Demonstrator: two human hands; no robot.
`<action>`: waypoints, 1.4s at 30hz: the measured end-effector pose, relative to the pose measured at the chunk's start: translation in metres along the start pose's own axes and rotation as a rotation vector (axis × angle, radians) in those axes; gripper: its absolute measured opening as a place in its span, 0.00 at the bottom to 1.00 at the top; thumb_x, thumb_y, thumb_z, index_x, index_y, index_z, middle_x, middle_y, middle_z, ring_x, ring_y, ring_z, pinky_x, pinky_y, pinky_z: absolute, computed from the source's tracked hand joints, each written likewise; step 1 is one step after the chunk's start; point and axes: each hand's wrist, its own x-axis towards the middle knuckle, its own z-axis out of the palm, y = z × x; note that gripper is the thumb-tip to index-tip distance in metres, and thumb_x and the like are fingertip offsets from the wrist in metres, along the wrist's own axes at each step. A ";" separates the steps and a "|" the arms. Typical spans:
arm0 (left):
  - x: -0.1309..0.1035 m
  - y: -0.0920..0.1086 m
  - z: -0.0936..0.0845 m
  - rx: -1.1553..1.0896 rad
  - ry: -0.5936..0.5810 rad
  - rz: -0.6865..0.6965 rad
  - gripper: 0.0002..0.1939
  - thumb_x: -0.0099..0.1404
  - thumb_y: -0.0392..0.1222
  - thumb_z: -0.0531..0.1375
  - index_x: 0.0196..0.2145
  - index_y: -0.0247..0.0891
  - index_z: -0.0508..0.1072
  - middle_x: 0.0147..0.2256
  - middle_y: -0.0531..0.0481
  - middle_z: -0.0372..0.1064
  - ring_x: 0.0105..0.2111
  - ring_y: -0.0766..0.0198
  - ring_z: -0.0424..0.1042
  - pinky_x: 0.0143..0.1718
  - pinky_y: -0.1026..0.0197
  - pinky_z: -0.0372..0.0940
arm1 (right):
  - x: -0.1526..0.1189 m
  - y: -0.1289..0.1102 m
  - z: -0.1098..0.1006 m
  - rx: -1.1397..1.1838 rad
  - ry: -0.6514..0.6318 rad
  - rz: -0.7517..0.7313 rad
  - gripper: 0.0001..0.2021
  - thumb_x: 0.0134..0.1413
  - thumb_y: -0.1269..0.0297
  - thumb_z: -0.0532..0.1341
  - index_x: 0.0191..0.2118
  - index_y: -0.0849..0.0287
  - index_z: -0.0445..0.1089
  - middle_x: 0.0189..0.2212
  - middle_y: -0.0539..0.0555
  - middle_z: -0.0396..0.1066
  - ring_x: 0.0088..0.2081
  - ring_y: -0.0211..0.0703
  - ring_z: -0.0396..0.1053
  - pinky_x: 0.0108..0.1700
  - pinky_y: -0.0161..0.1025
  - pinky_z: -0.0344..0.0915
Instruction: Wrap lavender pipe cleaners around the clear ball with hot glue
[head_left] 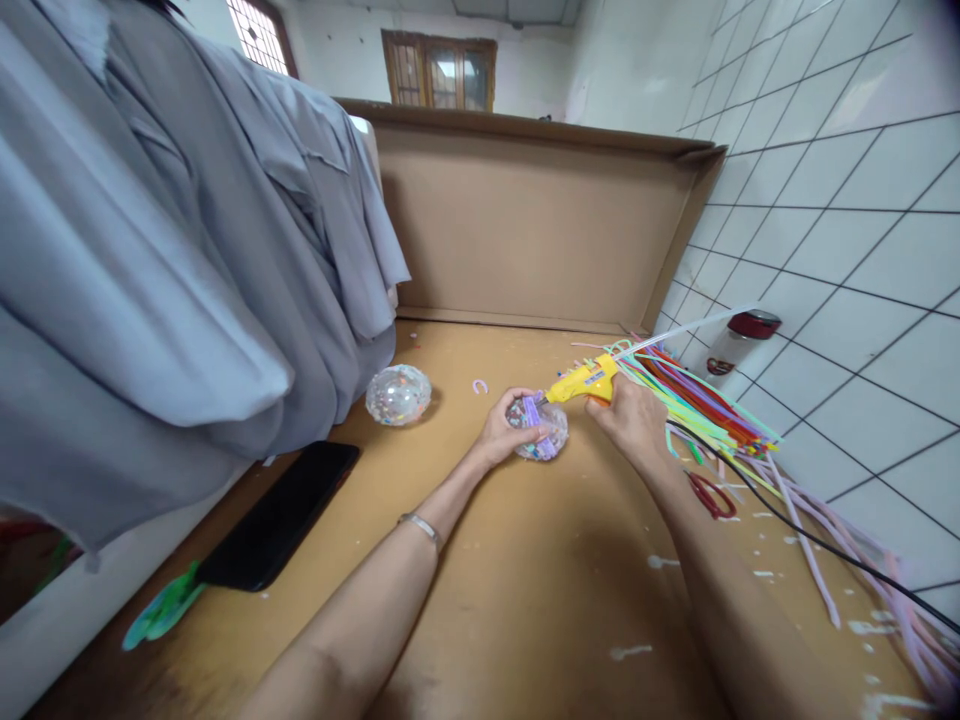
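Note:
My left hand (504,432) is closed on the side of a clear, speckled ball-like piece (553,428) that rests on the table. Purple strips (541,440) run across its top, under my thumb. In my right hand (631,415) is a yellow glue gun (581,380), its nozzle pointing down at the purple strips. A long clear glue stick (686,325) sticks out of the gun's back. Whether the nozzle touches the strips I cannot tell. Farther left stands a clear speckled bowl-like piece (399,395), apart from both hands.
Coloured pipe cleaners (697,395) lie along the tiled wall at right, with red-handled scissors (711,495) and a black cord (810,530) nearby. A black phone (281,515) lies at left beside hanging grey cloth (225,260). A cardboard panel (525,220) closes the back.

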 end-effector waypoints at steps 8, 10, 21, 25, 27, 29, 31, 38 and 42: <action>-0.001 0.002 0.000 0.005 -0.010 0.001 0.32 0.40 0.45 0.72 0.44 0.37 0.69 0.41 0.49 0.72 0.37 0.61 0.71 0.41 0.60 0.66 | 0.000 0.000 0.000 0.000 -0.005 0.002 0.17 0.56 0.57 0.54 0.45 0.63 0.69 0.37 0.62 0.74 0.39 0.53 0.71 0.30 0.38 0.52; -0.001 0.001 -0.001 0.014 -0.010 0.007 0.32 0.40 0.46 0.72 0.44 0.38 0.69 0.41 0.49 0.72 0.37 0.61 0.71 0.42 0.60 0.66 | 0.001 0.002 0.002 0.002 0.004 -0.001 0.17 0.56 0.57 0.54 0.45 0.63 0.69 0.36 0.62 0.74 0.38 0.53 0.71 0.30 0.38 0.53; 0.000 0.000 -0.001 0.023 -0.026 0.025 0.33 0.40 0.47 0.72 0.44 0.37 0.69 0.42 0.48 0.72 0.39 0.60 0.71 0.43 0.60 0.66 | 0.006 0.010 0.009 0.012 0.027 -0.032 0.14 0.55 0.57 0.55 0.41 0.61 0.70 0.34 0.60 0.74 0.36 0.52 0.70 0.30 0.38 0.52; -0.001 0.001 0.000 0.020 -0.030 0.021 0.33 0.40 0.48 0.72 0.44 0.37 0.69 0.41 0.48 0.72 0.38 0.61 0.71 0.43 0.60 0.65 | 0.006 0.011 0.008 0.016 0.021 -0.030 0.14 0.55 0.57 0.55 0.41 0.61 0.70 0.34 0.61 0.74 0.36 0.51 0.70 0.30 0.38 0.51; -0.001 0.002 0.000 0.021 -0.030 0.018 0.33 0.40 0.47 0.72 0.44 0.37 0.69 0.42 0.48 0.72 0.39 0.60 0.71 0.43 0.60 0.65 | 0.007 0.011 0.008 0.015 0.021 -0.035 0.15 0.55 0.56 0.55 0.41 0.61 0.70 0.34 0.61 0.74 0.36 0.51 0.70 0.30 0.38 0.51; -0.001 0.002 0.000 0.022 -0.031 0.017 0.33 0.40 0.47 0.72 0.44 0.37 0.69 0.42 0.47 0.72 0.39 0.60 0.71 0.43 0.60 0.65 | 0.007 0.011 0.008 0.014 0.022 -0.034 0.15 0.55 0.57 0.55 0.41 0.61 0.69 0.34 0.60 0.74 0.36 0.51 0.70 0.30 0.38 0.51; -0.001 0.001 0.000 0.015 -0.030 0.018 0.33 0.40 0.47 0.72 0.44 0.37 0.69 0.42 0.47 0.72 0.39 0.60 0.71 0.43 0.60 0.65 | 0.007 0.011 0.009 0.012 0.024 -0.030 0.15 0.55 0.57 0.55 0.42 0.61 0.69 0.34 0.60 0.74 0.36 0.51 0.70 0.30 0.38 0.50; 0.000 0.000 0.000 0.004 -0.032 0.019 0.33 0.39 0.47 0.72 0.44 0.37 0.69 0.42 0.48 0.72 0.39 0.61 0.71 0.43 0.60 0.65 | 0.007 0.010 0.009 0.010 0.029 -0.031 0.14 0.55 0.57 0.55 0.41 0.61 0.69 0.34 0.60 0.74 0.36 0.51 0.71 0.29 0.38 0.49; 0.000 0.001 0.000 0.003 -0.034 0.007 0.34 0.39 0.47 0.73 0.44 0.37 0.68 0.42 0.48 0.72 0.38 0.61 0.71 0.42 0.61 0.66 | 0.008 0.010 0.008 0.002 0.022 -0.028 0.14 0.54 0.58 0.55 0.41 0.61 0.69 0.35 0.60 0.74 0.37 0.51 0.71 0.29 0.38 0.48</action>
